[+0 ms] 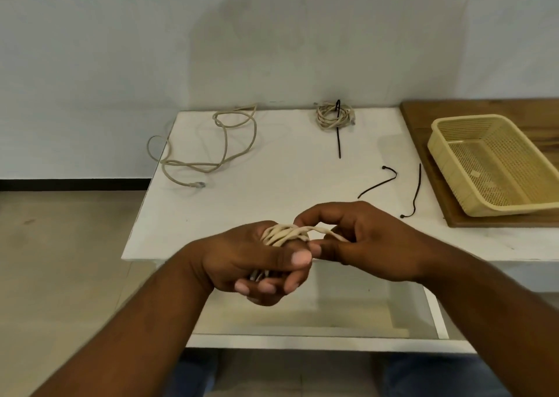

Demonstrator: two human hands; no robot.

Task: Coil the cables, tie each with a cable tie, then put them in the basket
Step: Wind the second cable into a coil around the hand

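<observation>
My left hand (254,263) grips a coil of beige cable (284,234) above the table's front edge. My right hand (357,239) pinches the strand that leads off the coil to the right. A loose beige cable (211,151) sprawls at the table's far left, one loop hanging past the edge. A coiled beige cable (332,116) with a black cable tie (338,133) through it lies at the back middle. Two more black cable ties (378,183) (416,191) lie on the table right of centre. The yellow basket (447,151) stands at the right with nothing in it.
The white table (287,178) stands against a pale wall. A wooden board (423,115) under the basket covers the right side. A lower white shelf (302,340) shows beneath the table's front edge, and the floor lies to the left.
</observation>
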